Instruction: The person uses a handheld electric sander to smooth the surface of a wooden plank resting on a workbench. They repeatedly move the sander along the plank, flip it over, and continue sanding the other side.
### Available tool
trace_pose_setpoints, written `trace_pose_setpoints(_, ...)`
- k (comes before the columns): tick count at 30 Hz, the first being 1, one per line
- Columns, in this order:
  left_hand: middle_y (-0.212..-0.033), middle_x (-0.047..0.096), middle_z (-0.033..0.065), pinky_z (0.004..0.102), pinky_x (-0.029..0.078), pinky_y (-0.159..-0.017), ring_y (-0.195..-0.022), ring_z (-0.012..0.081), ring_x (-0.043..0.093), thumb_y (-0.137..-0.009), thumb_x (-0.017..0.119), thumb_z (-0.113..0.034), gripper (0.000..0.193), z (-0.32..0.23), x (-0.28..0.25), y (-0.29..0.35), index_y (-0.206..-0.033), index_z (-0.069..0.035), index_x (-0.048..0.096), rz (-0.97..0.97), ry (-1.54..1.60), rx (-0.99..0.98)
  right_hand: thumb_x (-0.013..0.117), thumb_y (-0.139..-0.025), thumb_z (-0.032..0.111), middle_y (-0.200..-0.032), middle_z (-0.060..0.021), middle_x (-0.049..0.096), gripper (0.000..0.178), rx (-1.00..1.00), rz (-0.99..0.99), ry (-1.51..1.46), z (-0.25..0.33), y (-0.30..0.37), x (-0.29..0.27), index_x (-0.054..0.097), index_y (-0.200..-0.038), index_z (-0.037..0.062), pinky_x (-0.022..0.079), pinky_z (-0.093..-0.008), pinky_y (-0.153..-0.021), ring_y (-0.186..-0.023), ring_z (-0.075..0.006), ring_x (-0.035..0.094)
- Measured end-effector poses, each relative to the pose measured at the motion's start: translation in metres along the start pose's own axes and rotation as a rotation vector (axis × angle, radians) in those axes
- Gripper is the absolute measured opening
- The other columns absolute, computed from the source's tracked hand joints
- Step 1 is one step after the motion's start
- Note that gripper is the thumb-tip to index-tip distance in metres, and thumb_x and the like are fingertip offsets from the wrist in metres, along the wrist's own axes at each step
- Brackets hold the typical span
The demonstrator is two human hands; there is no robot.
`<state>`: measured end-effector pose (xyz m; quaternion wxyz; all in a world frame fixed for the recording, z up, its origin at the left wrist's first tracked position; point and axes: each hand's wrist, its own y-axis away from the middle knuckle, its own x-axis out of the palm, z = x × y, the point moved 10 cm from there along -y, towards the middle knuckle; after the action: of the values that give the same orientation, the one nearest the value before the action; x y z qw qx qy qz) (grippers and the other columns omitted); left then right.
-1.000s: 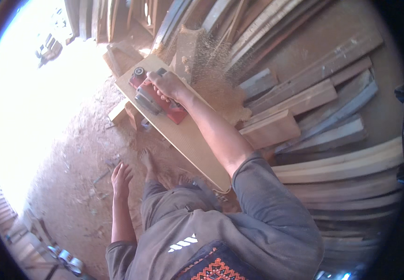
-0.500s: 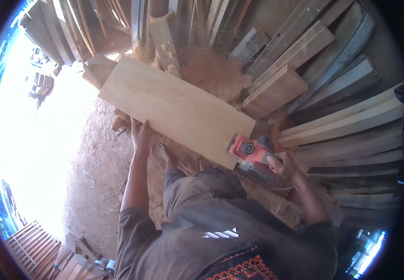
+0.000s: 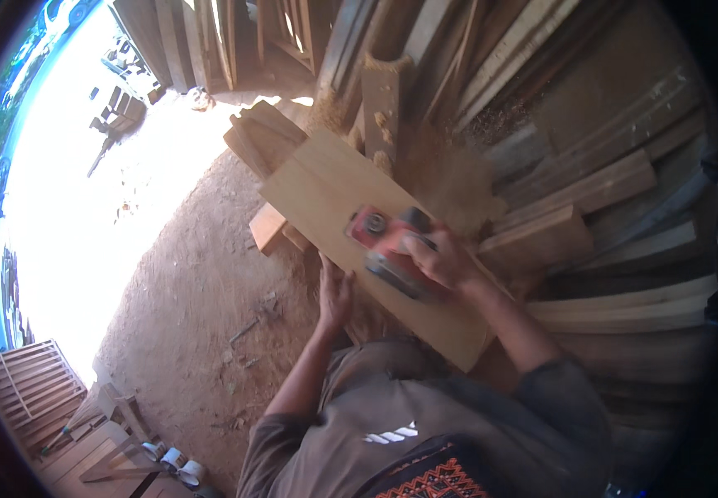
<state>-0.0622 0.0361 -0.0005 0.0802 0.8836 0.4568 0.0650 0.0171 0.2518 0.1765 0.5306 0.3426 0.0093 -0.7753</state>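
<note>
A long pale wooden board (image 3: 313,184) lies slanted in front of me, its far end up and to the left. On its upper face, around the middle, sits a red and black electric planer (image 3: 385,241). My right hand (image 3: 444,259) is closed around the planer's handle. At the board's near left edge, my left hand (image 3: 335,294) grips the side, its fingertips partly hidden by the wood. Under the far end, wooden blocks (image 3: 268,226) prop the board.
Stacked planks (image 3: 624,307) line the right side, and more timber leans at the back. Wood shavings (image 3: 446,178) lie beyond the board, with dust in the air. A slatted wooden frame (image 3: 31,378) stands at the lower left on the dirt floor (image 3: 184,307).
My right hand has pushed the planer from the board's near right end up to its middle. My left hand still holds the near edge. The whole view has swung round.
</note>
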Motion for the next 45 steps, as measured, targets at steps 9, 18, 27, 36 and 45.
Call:
trace_pose_setpoints(9,-0.153,0.045,0.0258,0.0388,0.051,-0.105,-0.13,0.0338,0.058,-0.103,0.063,-0.012,0.084,-0.011,0.0,0.005,-0.168,-0.006,0.01,-0.02,-0.129,-0.156,0.051,-0.105,0.046,-0.061,0.0006,0.053,0.048,-0.069,0.161,-0.172,0.143,-0.252,0.09,0.081,-0.1,0.0091,0.043,-0.0305,-0.048,-0.049,-0.0111,0.05)
trace_pose_setpoints(18,-0.148,0.055,0.0138,0.0362,0.057,-0.088,-0.119,0.0228,0.066,-0.105,0.066,-0.021,0.081,0.034,-0.056,0.048,-0.169,-0.015,0.017,-0.079,0.119,-0.288,0.055,-0.103,0.044,-0.087,-0.004,0.069,0.044,-0.2,0.142,-0.287,0.009,0.005,0.032,0.079,-0.106,0.0074,0.05,-0.0321,-0.068,-0.078,-0.0104,0.061)
trace_pose_setpoints(27,-0.132,0.063,0.0151,0.0445,0.059,-0.078,-0.104,0.0295,0.07,-0.103,0.068,-0.022,0.072,0.212,-0.183,0.33,-0.162,-0.006,0.032,-0.582,0.104,-1.097,0.057,-0.101,0.033,-0.107,-0.0107,0.074,0.045,0.42,0.023,-0.259,-0.17,0.301,-0.038,0.072,-0.121,-0.0039,0.054,-0.0403,-0.091,-0.1,-0.0232,0.069)
trace_pose_setpoints(36,-0.144,0.058,0.0148,0.0481,0.055,-0.092,-0.12,0.0353,0.066,-0.1,0.07,-0.023,0.069,0.221,-0.178,0.311,-0.159,-0.006,0.038,-0.469,0.184,-1.034,0.055,-0.102,0.04,-0.077,-0.0157,0.069,0.043,0.075,0.065,-0.061,-0.036,0.089,0.01,0.079,-0.098,0.0043,0.053,-0.0374,-0.077,-0.084,-0.0201,0.071)
trace_pose_setpoints(45,-0.134,0.061,0.0126,0.0454,0.058,-0.082,-0.113,0.0322,0.068,-0.102,0.067,-0.024,0.057,0.179,-0.26,0.268,-0.151,-0.005,0.044,-0.72,0.432,-0.795,0.054,-0.102,0.049,-0.064,0.002,0.053,0.049,-0.078,0.162,-0.246,0.144,-0.226,0.106,0.077,-0.095,0.0068,0.036,-0.0273,-0.041,-0.051,-0.0078,0.049)
